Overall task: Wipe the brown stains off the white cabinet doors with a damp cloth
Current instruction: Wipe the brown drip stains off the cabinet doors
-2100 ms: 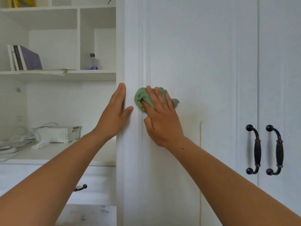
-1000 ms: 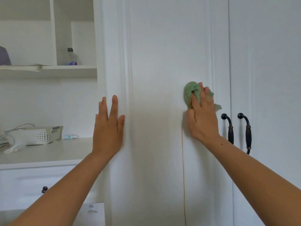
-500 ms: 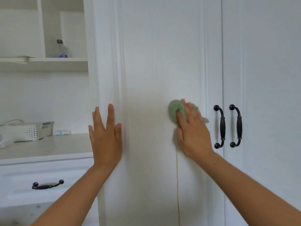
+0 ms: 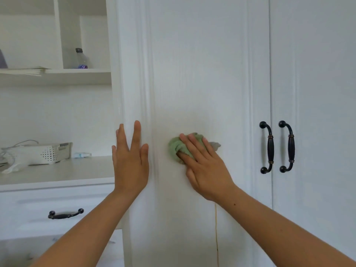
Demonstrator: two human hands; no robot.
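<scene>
A tall white cabinet door (image 4: 192, 74) fills the middle of the view. My right hand (image 4: 206, 168) presses a bunched green cloth (image 4: 178, 148) flat against the door panel at handle height, fingers straight over it. A thin brown drip stain (image 4: 216, 228) runs down the panel from just below my right wrist to the bottom of the view. My left hand (image 4: 131, 160) rests flat on the door's left moulding, fingers straight and pointing up, a hand's width left of the cloth.
Two dark door handles (image 4: 266, 147) (image 4: 289, 146) sit to the right of the cloth. On the left, a counter (image 4: 67, 170) carries a white perforated basket (image 4: 40, 153) and cables. A drawer handle (image 4: 65, 214) is below; a bottle (image 4: 81, 58) stands on a shelf.
My right hand has slid the cloth leftward across the panel, away from the handles and off the top of the drip stain. My left hand stays flat on the door's left edge.
</scene>
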